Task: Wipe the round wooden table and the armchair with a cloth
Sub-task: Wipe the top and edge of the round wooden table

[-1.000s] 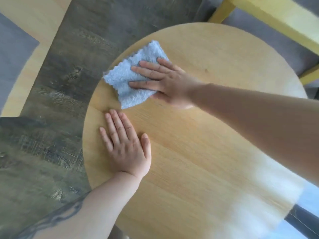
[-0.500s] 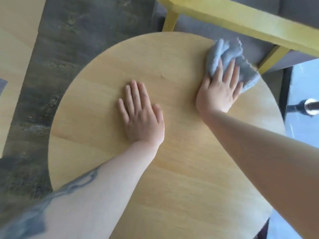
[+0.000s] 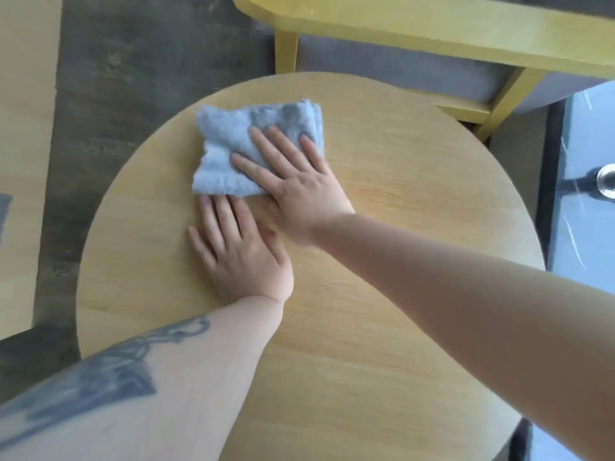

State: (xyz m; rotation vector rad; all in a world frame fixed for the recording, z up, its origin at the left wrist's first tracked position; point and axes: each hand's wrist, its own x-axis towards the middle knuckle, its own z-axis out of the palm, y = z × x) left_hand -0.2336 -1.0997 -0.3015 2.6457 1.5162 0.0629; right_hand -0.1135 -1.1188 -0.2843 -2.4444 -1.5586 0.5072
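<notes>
The round wooden table (image 3: 382,327) fills most of the view. A light blue cloth (image 3: 229,151) lies folded on its far left part. My right hand (image 3: 299,184) presses flat on the cloth with straight, spread fingers. My left hand (image 3: 239,251) rests flat on the tabletop just in front of the cloth, fingertips close to its near edge. The armchair (image 3: 416,31) stands behind the table, with a yellow wooden frame and a grey cushion.
Dark wood-pattern floor (image 3: 133,78) lies left of the table, with a pale rug or board at the far left. At the right edge stands a dark pole with a metal fitting (image 3: 599,184) over a pale glossy floor.
My right hand has swept the cloth from the table's far right edge by the armchair back to the far left. My left hand has stayed flat on the tabletop.
</notes>
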